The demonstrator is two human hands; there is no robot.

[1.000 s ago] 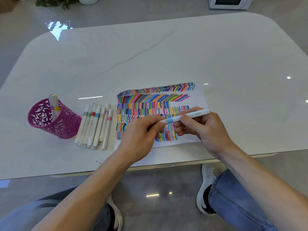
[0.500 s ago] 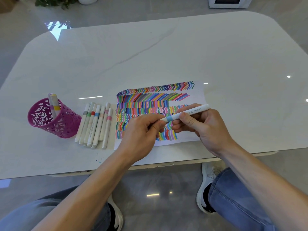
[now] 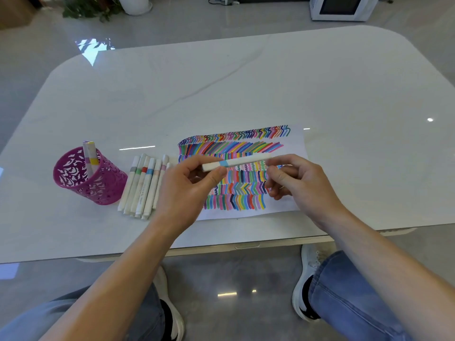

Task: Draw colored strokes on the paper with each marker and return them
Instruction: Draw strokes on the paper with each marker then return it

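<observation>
Above the paper (image 3: 296,148), the blue-banded marker (image 3: 234,163) has passed from the right hand (image 3: 302,185), its fingers now loosely curled and empty, into the pinching fingers of the left hand (image 3: 184,190), seemingly bound for the marker row (image 3: 142,185) on the desk (image 3: 246,82).

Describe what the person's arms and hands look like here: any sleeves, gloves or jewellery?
The left forearm and right forearm are bare, with no sleeves in view. The left hand and right hand wear no gloves, and no watch or bracelet shows at either wrist. Rings cannot be ruled out. Below are blue jeans and white shoes.
</observation>
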